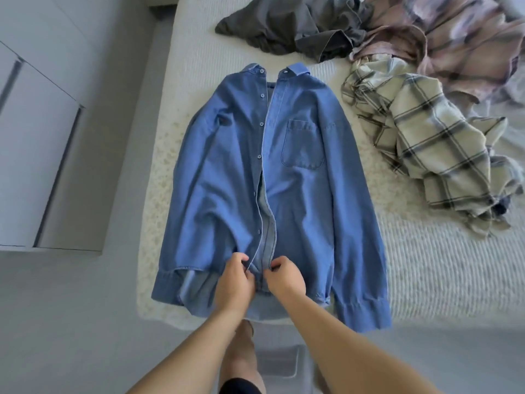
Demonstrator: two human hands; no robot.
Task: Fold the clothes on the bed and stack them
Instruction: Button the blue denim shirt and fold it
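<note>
- White ribbed cover lies over the bed (426, 265), which fills the view from 12 to 4 o'clock, its near edge at 6 o'clock.
- The blue denim shirt (301, 200) is spread front-up at the centre of the bed, collar towards 12 o'clock, hem hanging over the near edge, sleeves lying along its sides, front placket parted.
- The cream plaid shirt (431, 143) lies crumpled at 3 o'clock, just beside the denim shirt.
- The pink plaid shirt (460, 38) is heaped at 1 o'clock, touching the cream one.
- The dark grey garment (287, 24) is bunched at 12 o'clock, touching the pink shirt.
- The left hand (234, 282), at 6 o'clock, has its grip pinched on the button-side placket edge near the hem.
- The right hand (285, 277), just beside it, pinches the opposite placket edge.
</note>
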